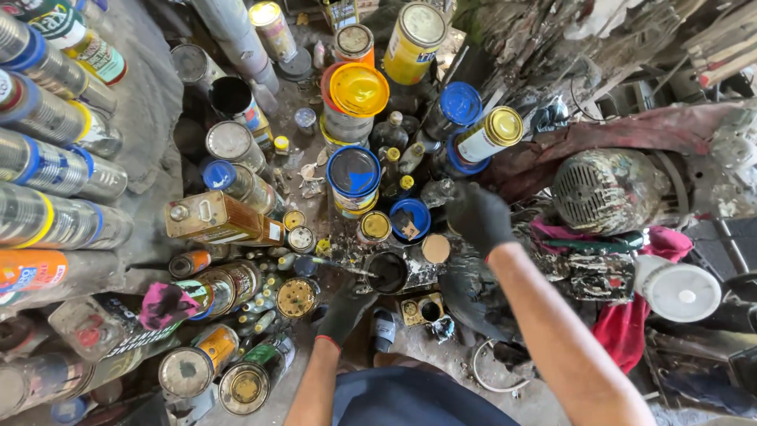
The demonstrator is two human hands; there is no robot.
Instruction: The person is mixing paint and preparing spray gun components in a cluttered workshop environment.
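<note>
The left hand (345, 309), wearing a dark glove with a red cuff, is closing around the end of a thin stick (341, 268) whose far tip is dipping into a small open can of black paint (388, 272) sitting just beyond and to the right of that hand. The right hand (479, 214), also in a dark glove, is hovering farther out and to the right of the black can, its fingers curling loosely downward; whether it is gripping anything cannot be told, since the glove is blending into the dark clutter beneath it. Directly beyond the left hand, a blue-lidded paint tin (354, 175) is standing upright, and farther out still a tin with a yellow lid (359, 89) is standing behind it. A small blue lid (410, 218) is lying between the blue-lidded tin and the right hand. To the left of the left hand, a rectangular orange-brown tin (221, 220) is lying on its side, and a pink-stained rag (167, 304) is draping over a can nearer the person on that same side. Just to the right of the left hand, a small square tin (423, 308) is sitting open. Well to the right of the right hand, a paint-spattered electric motor (609, 191) is resting on red cloth (631, 323), with a white lid (678, 293) nearby.
</note>
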